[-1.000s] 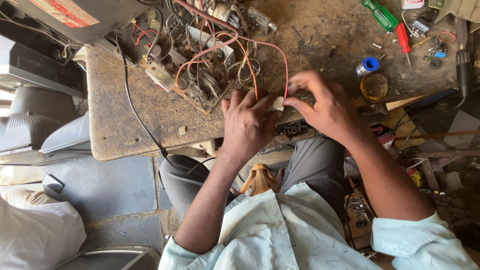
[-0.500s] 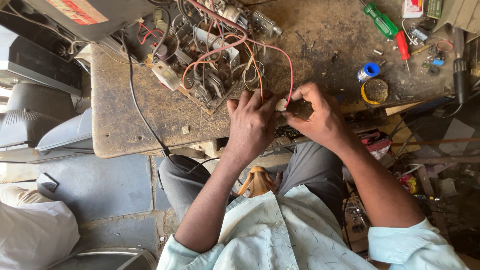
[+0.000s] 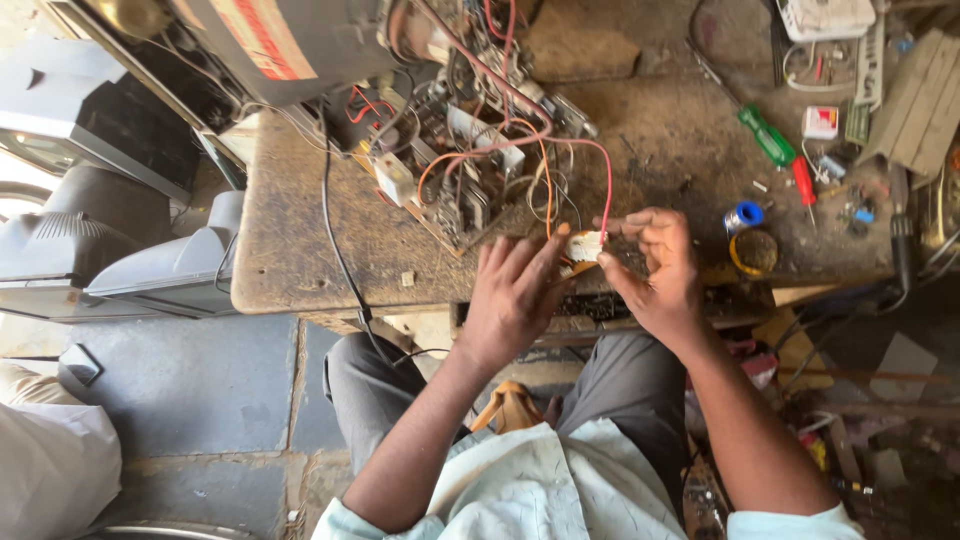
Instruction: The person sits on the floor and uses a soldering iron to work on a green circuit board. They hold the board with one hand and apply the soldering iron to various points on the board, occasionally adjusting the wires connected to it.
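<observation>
Two hands meet over one small white and tan block-shaped part (image 3: 583,247) at the front edge of the worn brown wooden workbench (image 3: 300,255). I see the part sitting right between them. My right hand (image 3: 655,272) pinches its right side with fingertips closed on it. My left hand (image 3: 515,290) touches its left side with fingers spread; I think the thumb presses on it too, but the fingers hide that. Both hands are just as near to it.

A thin red wire (image 3: 606,190) climbs straight up from the part, away from me, then bends left into the tangled open circuit board with orange and red wires (image 3: 470,170). So the part is tied to the board and lies toward me from it.

To the right, well apart, sit a small blue roll of tape (image 3: 744,215), a round yellow-rimmed tin (image 3: 754,252), a green-handled screwdriver (image 3: 767,136) and a red-handled screwdriver (image 3: 803,183). A black cable (image 3: 335,240) hangs over the bench edge on the left. Grey old television shells (image 3: 110,255) stand on the floor beyond that.
</observation>
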